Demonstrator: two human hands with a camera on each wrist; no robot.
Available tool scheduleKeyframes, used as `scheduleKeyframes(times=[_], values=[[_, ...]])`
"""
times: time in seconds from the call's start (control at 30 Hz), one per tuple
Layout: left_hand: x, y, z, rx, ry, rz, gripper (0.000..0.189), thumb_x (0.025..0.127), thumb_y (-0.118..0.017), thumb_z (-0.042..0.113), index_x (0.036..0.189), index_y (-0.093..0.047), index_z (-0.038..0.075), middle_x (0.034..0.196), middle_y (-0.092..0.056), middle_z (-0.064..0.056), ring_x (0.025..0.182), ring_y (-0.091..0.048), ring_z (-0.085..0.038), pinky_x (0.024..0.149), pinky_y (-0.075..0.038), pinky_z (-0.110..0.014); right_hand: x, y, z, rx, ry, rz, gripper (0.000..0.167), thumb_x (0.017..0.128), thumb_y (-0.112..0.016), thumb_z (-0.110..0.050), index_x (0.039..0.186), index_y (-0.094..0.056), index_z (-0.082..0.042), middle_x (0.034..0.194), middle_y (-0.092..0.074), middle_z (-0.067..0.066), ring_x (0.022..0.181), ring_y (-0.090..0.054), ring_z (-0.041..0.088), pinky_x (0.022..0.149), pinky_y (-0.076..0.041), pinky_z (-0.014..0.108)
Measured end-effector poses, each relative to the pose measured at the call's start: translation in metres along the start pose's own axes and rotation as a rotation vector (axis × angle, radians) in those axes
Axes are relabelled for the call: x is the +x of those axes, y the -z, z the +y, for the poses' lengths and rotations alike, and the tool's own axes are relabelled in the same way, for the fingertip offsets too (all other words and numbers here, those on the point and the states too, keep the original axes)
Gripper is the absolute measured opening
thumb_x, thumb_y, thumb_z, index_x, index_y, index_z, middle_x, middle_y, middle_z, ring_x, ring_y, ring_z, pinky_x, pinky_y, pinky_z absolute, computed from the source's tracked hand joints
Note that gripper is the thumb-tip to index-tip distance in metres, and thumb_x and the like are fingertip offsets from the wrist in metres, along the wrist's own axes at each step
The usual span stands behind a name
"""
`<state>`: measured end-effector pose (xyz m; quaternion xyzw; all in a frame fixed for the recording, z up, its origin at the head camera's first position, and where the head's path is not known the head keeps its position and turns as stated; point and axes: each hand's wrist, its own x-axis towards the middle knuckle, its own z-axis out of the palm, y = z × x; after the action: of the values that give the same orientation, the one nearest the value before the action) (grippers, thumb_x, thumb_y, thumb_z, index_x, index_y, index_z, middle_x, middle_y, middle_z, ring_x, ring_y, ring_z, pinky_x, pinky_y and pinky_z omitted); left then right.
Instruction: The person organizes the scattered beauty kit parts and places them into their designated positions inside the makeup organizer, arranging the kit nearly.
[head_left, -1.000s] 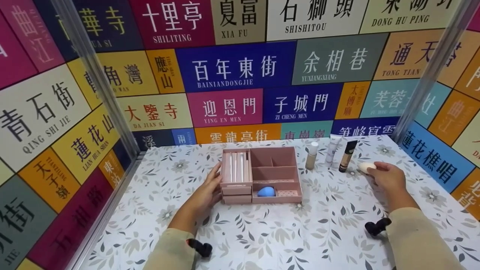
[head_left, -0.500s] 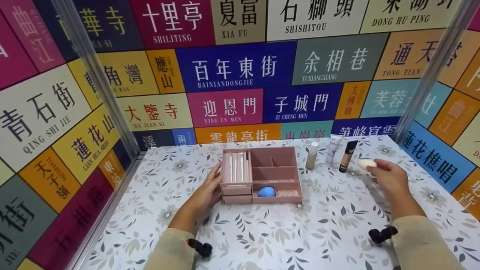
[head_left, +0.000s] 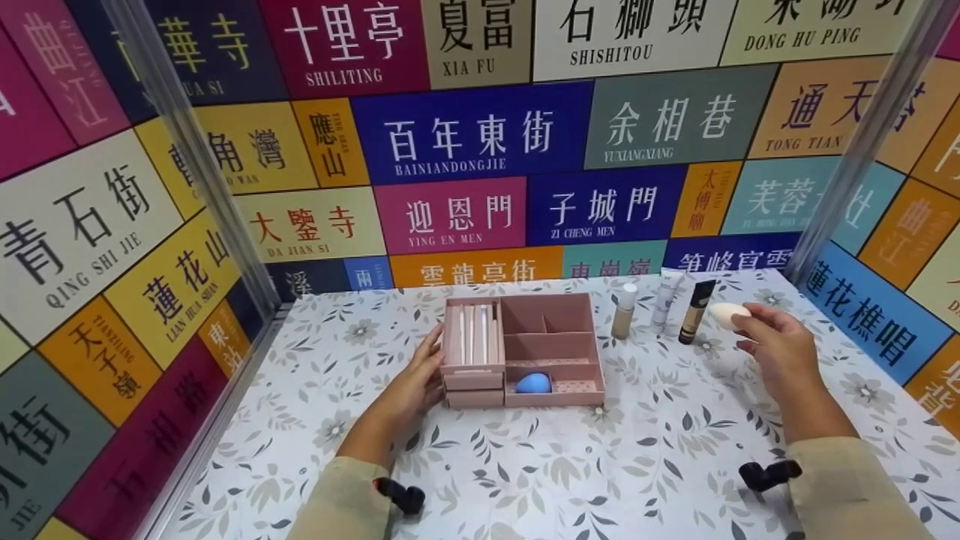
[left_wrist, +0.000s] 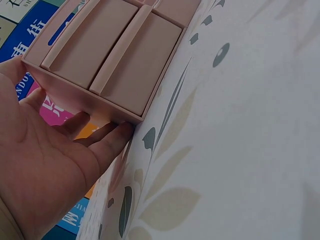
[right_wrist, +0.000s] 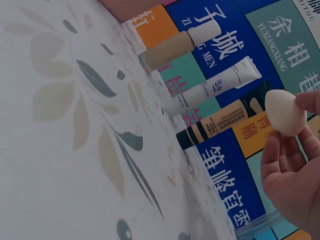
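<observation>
My right hand (head_left: 784, 349) pinches a cream egg-shaped makeup sponge (head_left: 728, 315) between thumb and fingertips. In the right wrist view the sponge (right_wrist: 285, 113) is held up off the table and overlaps the dark end of a foundation tube (right_wrist: 225, 120). My left hand (head_left: 411, 381) rests on the left side of a pink cosmetics organizer (head_left: 551, 343). Its fairly straight fingers lie along the side wall in the left wrist view, below the two drawer fronts (left_wrist: 137, 62). Inside the organizer, a blue makeup sponge (head_left: 533, 383) sits in the front compartment.
Right of the organizer stand a foundation bottle (head_left: 623, 311) with a white cap, a white tube (head_left: 664, 300) and the beige-and-black tube. Slim white-handled brushes (head_left: 474, 334) lie in the organizer's top left section. Sign-covered walls (head_left: 469, 135) enclose the floral-covered table (head_left: 525, 472).
My right hand has lifted the cream makeup sponge off the table, raising it slightly toward the dark-capped tube. The left hand and the organizer have stayed put.
</observation>
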<state>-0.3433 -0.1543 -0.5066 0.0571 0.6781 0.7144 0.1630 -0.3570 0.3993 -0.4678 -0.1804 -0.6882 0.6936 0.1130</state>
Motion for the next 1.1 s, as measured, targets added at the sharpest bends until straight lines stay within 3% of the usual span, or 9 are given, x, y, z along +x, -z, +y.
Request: scheduleKeyframes(times=[0.17,0.43,0.73,0.93,1.1], values=[[0.001,0.001,0.0,-0.011,0.014,0.005,0.056,0.112,-0.047,0.052,0.162,-0.025,0.063,0.182,-0.01,0.004,0.164,-0.031,-0.034,0.134,-0.027,-0.055,-0.016,-0.018,-0.012,0.091,0.106,-0.093,0.042,0.095,-0.084,-0.032,0.128,-0.064,-0.017,0.12,-0.06,-0.011,0.105,-0.062,0.008,0.08,-0.059,0.015],[0.001,0.0,0.0,-0.02,0.026,0.008,0.054,0.111,-0.048,0.052,0.16,-0.026,0.065,0.181,-0.012,0.007,0.164,-0.031,-0.032,0.134,-0.027,-0.054,-0.035,-0.036,-0.021,0.119,0.208,-0.276,0.038,0.097,-0.081,-0.022,0.129,-0.064,-0.012,0.124,-0.056,-0.005,0.106,-0.064,0.008,0.089,-0.059,0.015],[0.0,0.001,0.0,0.016,-0.002,-0.012,0.059,0.112,-0.046,0.054,0.164,-0.02,0.059,0.181,-0.012,0.002,0.163,-0.033,-0.033,0.133,-0.029,-0.054,-0.049,-0.06,-0.021,-0.012,0.325,-0.476,0.025,0.101,-0.074,-0.009,0.124,-0.066,-0.007,0.114,-0.07,-0.01,0.102,-0.071,0.005,0.09,-0.061,0.019],[0.001,0.001,0.0,-0.011,0.015,-0.004,0.058,0.111,-0.048,0.054,0.163,-0.022,0.06,0.181,-0.012,0.002,0.163,-0.034,-0.033,0.134,-0.029,-0.054,-0.062,-0.085,-0.022,-0.092,0.364,-0.543,0.032,0.097,-0.076,-0.003,0.127,-0.066,0.005,0.116,-0.069,-0.01,0.104,-0.073,0.007,0.092,-0.06,0.02],[0.001,0.0,0.001,-0.026,0.028,0.013,0.058,0.111,-0.049,0.053,0.163,-0.024,0.061,0.181,-0.013,0.004,0.162,-0.036,-0.032,0.133,-0.029,-0.054,-0.07,-0.103,-0.023,-0.148,0.356,-0.587,0.04,0.096,-0.079,-0.008,0.131,-0.065,0.005,0.118,-0.07,-0.011,0.105,-0.073,0.008,0.093,-0.06,0.021]])
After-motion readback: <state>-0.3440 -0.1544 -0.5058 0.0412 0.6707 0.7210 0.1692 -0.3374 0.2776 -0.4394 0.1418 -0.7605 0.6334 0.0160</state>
